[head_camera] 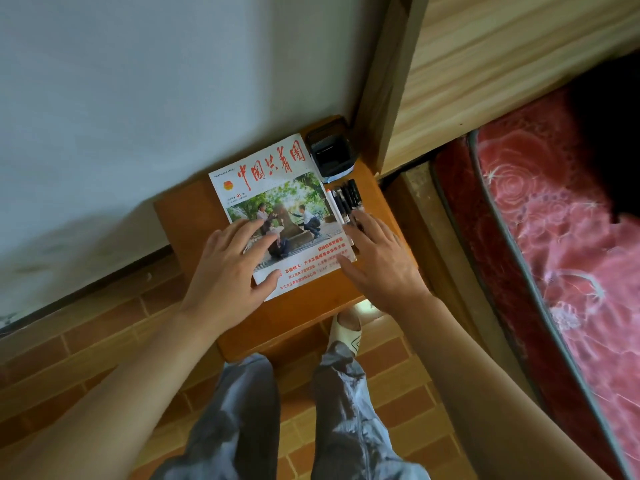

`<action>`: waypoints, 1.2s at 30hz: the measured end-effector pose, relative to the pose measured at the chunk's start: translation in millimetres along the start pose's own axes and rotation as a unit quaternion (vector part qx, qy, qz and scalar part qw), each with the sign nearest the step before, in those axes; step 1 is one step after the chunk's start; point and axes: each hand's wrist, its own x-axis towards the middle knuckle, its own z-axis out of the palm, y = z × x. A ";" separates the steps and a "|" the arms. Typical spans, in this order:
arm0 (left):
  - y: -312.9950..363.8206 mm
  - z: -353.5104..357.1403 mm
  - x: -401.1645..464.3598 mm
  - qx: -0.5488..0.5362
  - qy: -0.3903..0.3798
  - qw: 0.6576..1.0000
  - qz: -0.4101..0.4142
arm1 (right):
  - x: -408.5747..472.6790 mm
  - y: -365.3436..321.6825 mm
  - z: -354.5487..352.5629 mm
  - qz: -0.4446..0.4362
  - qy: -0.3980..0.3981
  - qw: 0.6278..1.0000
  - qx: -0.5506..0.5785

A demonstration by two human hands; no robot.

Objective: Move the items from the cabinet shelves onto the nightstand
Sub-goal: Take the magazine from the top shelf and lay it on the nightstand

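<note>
A magazine (277,188) with red characters and a photo cover lies flat on the orange-brown wooden nightstand (187,216). My left hand (228,271) lies spread over its lower left corner with straight fingers. My right hand (381,261) lies spread at its lower right edge, fingers straight, the fingertips reaching a row of several black pens (346,199) that lie to the right of the magazine. A black mesh pen holder (330,150) stands at the nightstand's far right corner.
A pale wall (138,81) rises behind the nightstand. A wooden bed frame (485,81) and a red floral mattress (554,237) fill the right side. My legs and a slipper (348,332) stand on the brick-patterned floor (86,341) just before the nightstand.
</note>
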 end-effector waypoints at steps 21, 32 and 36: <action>113.7 -174.6 -54.9 0.094 0.013 0.973 0.210 | -222.9 -70.5 -126.0 0.166 0.125 0.978 0.001; 162.5 -244.6 -154.3 0.083 0.022 0.916 0.391 | -406.3 -184.9 -96.3 0.390 0.241 0.886 0.076; 200.4 -253.2 -194.3 0.082 0.014 0.885 0.459 | -469.2 -212.7 -80.7 0.446 0.283 0.844 0.094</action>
